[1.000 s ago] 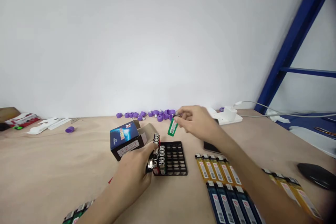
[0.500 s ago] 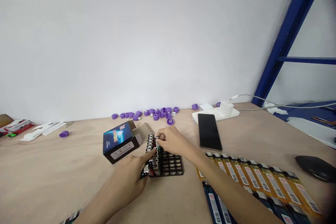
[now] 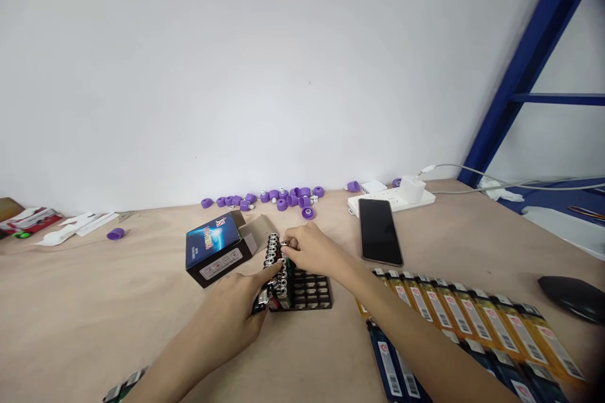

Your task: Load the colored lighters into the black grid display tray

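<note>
- right hand [image 3: 307,250] has moved in to the black tray [image 3: 316,291], fingertips pinching a lighter [image 3: 284,244]
- left hand [image 3: 239,298] curled round another lighter [image 3: 263,296]
- upright lighters [image 3: 282,283] stand in the tray's left part, on the counter [image 3: 94,302]

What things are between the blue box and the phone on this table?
In the head view, going right from the box: its open flap, then upright lighters in the black tray, then the right hand, before the phone.
</note>
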`<state>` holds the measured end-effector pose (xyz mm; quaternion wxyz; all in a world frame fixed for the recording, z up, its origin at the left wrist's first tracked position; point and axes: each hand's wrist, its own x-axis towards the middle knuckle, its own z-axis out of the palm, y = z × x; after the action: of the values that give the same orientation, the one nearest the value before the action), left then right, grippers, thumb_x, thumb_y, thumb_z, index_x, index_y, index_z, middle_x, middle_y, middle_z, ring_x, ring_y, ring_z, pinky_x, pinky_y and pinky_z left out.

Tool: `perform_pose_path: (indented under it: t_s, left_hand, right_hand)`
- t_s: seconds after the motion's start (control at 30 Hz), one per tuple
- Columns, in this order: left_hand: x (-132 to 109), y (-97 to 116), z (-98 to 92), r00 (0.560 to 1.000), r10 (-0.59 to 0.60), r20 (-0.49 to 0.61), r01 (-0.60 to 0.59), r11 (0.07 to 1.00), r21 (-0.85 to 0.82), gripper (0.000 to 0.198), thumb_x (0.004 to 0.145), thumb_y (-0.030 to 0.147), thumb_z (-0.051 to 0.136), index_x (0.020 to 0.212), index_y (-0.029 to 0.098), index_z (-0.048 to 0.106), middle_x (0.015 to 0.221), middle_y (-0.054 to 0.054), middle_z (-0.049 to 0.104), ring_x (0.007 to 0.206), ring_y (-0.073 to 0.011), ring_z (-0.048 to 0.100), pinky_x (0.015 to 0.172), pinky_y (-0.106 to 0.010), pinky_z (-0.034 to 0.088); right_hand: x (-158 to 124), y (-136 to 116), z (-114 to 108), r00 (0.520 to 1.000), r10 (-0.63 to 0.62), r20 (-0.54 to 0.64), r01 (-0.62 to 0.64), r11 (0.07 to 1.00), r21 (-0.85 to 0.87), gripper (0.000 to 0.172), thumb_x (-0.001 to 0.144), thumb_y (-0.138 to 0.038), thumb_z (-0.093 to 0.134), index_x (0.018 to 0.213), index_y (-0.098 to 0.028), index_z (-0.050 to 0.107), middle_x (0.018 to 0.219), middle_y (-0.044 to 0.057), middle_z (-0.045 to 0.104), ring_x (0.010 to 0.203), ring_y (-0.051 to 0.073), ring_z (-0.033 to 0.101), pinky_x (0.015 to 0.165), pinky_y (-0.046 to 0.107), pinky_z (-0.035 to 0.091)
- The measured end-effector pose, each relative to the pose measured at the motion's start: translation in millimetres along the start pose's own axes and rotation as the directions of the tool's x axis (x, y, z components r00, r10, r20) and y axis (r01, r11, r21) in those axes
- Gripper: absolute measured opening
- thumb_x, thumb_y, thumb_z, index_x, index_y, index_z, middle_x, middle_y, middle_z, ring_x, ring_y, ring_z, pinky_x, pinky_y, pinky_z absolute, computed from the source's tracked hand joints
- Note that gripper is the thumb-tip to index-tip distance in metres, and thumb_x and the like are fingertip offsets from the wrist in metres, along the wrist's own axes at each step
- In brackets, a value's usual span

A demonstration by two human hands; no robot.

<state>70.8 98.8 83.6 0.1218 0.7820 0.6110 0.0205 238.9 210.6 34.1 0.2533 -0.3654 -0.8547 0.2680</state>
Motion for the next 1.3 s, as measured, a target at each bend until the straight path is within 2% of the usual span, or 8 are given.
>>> perform_pose_path:
  t_s: [0.53,0.67,0.8,0.93,1.03,1.13,1.2,1.3]
  left_hand:
    - [0.2,-0.1,1.0,1.0,0.004,-0.014,-0.004,1.0,0.0,0.067,0.079,0.01,0.047,0.145,0.024,0.048,0.111,-0.011,0.075,0.101,-0.0339,0.07,0.081,-0.043,0.052]
    - [-1.2,0.0,0.3,1.0,-0.005,0.016,0.005,1.0,0.001,0.072,0.077,0.007,0.047,0.147,0.025,0.045,0.107,-0.011,0.076,0.102,-0.0333,0.069,0.084,-0.044,0.052]
    - [-1.5,0.5,-1.7,1.0,-0.025,0.017,0.026,0.999,-0.024,0.069,0.079,0.009,0.048,0.146,0.026,0.047,0.107,-0.011,0.075,0.106,-0.0331,0.067,0.086,-0.045,0.051]
    - [-1.7,0.2,-4.1,0.998,-0.005,-0.067,-0.01,0.975,-0.22,0.046,0.088,0.02,0.047,0.133,0.023,0.059,0.113,-0.01,0.073,0.105,-0.0298,0.065,0.087,-0.041,0.049]
    - [-1.2,-0.2,-6.0,0.996,-0.042,-0.076,-0.005,0.842,-0.54,0.03,0.093,0.038,0.048,0.106,0.02,0.067,0.089,-0.006,0.071,0.078,-0.0201,0.062,0.07,-0.031,0.047]
    - [0.4,0.9,-6.2,0.994,-0.08,0.068,0.099,0.49,-0.866,0.036,0.085,0.053,0.06,0.085,0.017,0.061,0.062,0.002,0.058,0.05,-0.0085,0.039,0.049,-0.022,0.027]
    - [1.4,2.8,-5.6,0.989,-0.081,0.127,0.145,0.286,-0.947,0.037,0.08,0.052,0.067,0.074,0.017,0.056,0.058,0.003,0.054,0.047,-0.0056,0.03,0.046,-0.021,0.017]
    - [2.1,5.0,-3.9,0.984,-0.086,0.158,0.172,0.189,-0.967,0.033,0.076,0.046,0.069,0.071,0.016,0.056,0.066,-0.001,0.058,0.049,-0.0054,0.033,0.046,-0.022,0.017]
  right_hand:
    - [-8.0,-9.9,-9.9,0.995,-0.022,0.099,0.031,0.996,-0.088,0.014,0.085,-0.015,0.056,0.074,-0.017,0.062,0.067,0.002,0.062,0.054,0.012,0.048,0.05,0.025,0.026]
    - [-8.5,-7.2,-16.6,0.992,-0.02,0.123,0.029,0.997,-0.07,0.022,0.085,-0.018,0.056,0.064,-0.019,0.058,0.057,-0.001,0.056,0.046,0.011,0.041,0.047,0.026,0.024]
    - [-7.5,-8.5,-25.1,0.999,-0.006,0.041,0.007,1.0,-0.019,0.033,0.091,-0.025,0.053,0.059,-0.019,0.053,0.052,-0.002,0.051,0.047,0.011,0.038,0.049,0.028,0.025]
    - [-6.9,-19.6,-32.3,1.0,-0.023,-0.017,0.024,0.995,0.094,0.027,0.093,-0.026,0.053,0.069,-0.017,0.061,0.06,0.001,0.06,0.053,0.012,0.047,0.051,0.027,0.031]
    - [-8.9,-34.0,-36.1,0.995,-0.095,-0.028,0.099,0.971,0.217,0.019,0.093,-0.028,0.055,0.084,-0.016,0.067,0.076,0.003,0.069,0.068,0.014,0.06,0.059,0.025,0.042]
    - [-12.0,-48.4,-38.2,0.981,-0.196,-0.017,0.191,0.928,0.321,0.014,0.09,-0.03,0.061,0.093,-0.019,0.069,0.089,0.002,0.072,0.079,0.014,0.064,0.071,0.025,0.049]
    - [-12.7,-54.5,-38.1,0.975,-0.22,-0.012,0.21,0.91,0.359,0.011,0.085,-0.026,0.066,0.093,-0.02,0.07,0.089,0.001,0.073,0.078,0.014,0.064,0.073,0.025,0.05]
    - [-9.2,-54.2,-36.5,0.981,-0.195,-0.022,0.188,0.898,0.398,0.006,0.081,-0.021,0.068,0.086,-0.02,0.071,0.079,0.0,0.072,0.072,0.015,0.064,0.068,0.026,0.05]
